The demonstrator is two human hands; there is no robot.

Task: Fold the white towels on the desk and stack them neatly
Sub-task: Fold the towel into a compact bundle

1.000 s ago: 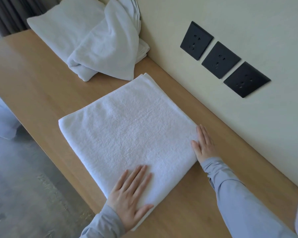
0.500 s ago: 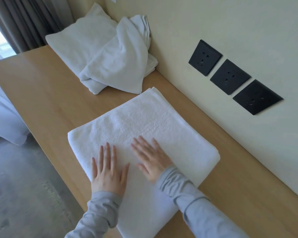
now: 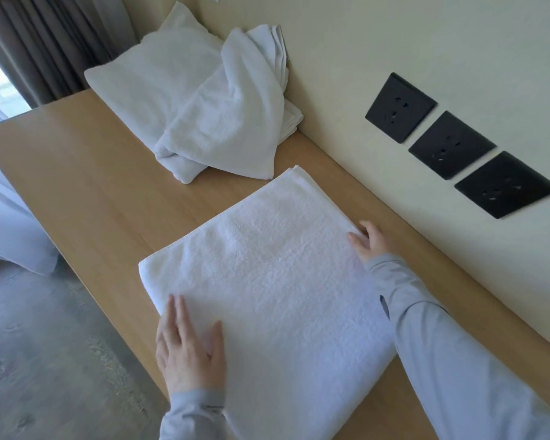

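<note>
Two hands on a folded white terry towel (image 3: 277, 281) lying on the light wooden counter (image 3: 86, 173).
The left hand (image 3: 189, 350) lies spread flat on its near corner; the right hand (image 3: 370, 241) touches the wall-side edge, whether pinching I cannot tell. A heap of loose white towels (image 3: 210, 106) sits beyond.

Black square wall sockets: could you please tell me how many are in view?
3, in a slanting row on the cream wall beside the wooden desk: the far socket, the middle socket, the near socket. More may lie outside the frame.
</note>
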